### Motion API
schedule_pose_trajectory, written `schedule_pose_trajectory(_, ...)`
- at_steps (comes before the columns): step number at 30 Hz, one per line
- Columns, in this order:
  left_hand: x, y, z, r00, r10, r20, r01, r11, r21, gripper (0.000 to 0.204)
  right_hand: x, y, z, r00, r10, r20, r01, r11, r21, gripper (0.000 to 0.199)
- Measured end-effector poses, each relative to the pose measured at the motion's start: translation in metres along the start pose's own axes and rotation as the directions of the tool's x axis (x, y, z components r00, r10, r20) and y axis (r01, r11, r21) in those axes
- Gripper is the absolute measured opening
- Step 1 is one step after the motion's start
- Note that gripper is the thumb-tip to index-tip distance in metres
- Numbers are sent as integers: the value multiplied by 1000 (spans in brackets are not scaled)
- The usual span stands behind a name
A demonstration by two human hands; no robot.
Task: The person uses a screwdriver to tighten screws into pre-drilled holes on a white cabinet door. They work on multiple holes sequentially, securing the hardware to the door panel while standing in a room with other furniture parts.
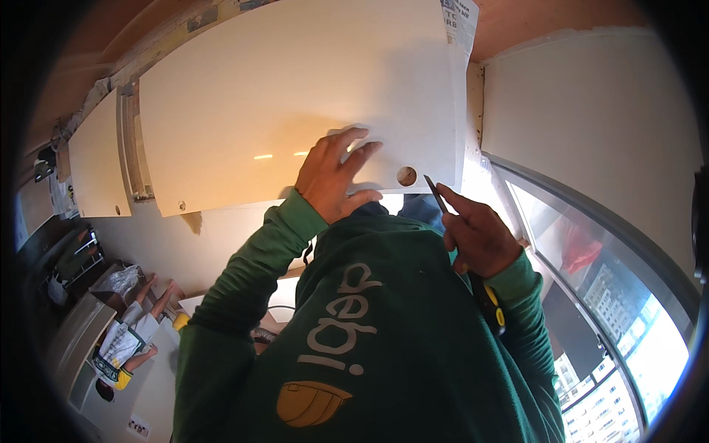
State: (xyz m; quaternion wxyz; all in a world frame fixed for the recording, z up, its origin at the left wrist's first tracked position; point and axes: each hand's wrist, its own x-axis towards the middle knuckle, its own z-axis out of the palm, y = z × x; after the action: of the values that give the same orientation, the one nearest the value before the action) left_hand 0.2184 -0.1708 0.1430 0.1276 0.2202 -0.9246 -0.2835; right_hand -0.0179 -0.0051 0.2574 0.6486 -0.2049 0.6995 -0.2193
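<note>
A large white panel (258,88), like a cabinet door, lies in front of me. Near its right corner at the close edge is a round hole (406,176) with bare wood inside. My left hand (329,173) rests on the panel left of this hole, fingers spread and holding nothing. My right hand (480,232) is closed round a slim tool (436,193) with a thin dark blade and a yellow-and-black handle. The blade's tip points up just right of the hole, apparently apart from it. I cannot make out exactly what kind of tool it is.
A second white panel (96,166) lies farther left, and a smaller round hole (182,206) marks the large panel's left corner. Newspaper (461,29) shows beyond the far right corner. A framed window (605,295) stands at the right. Another person (129,343) is at lower left.
</note>
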Motion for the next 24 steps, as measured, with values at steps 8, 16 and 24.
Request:
schedule_pose_trajectory(8,3,-20,16,997,55,59,-59,996,63,105,44,0,52,989,145,4,-140,949,281,52)
schedule_pose_trajectory(16,6,-27,24,994,103,-45,-99,992,73,97,42,-13,60,984,171,-43,-168,984,62,51)
schedule_pose_trajectory(24,7,-25,29,994,76,-81,-70,995,73,98,38,-29,59,974,220,-59,-215,973,82,51)
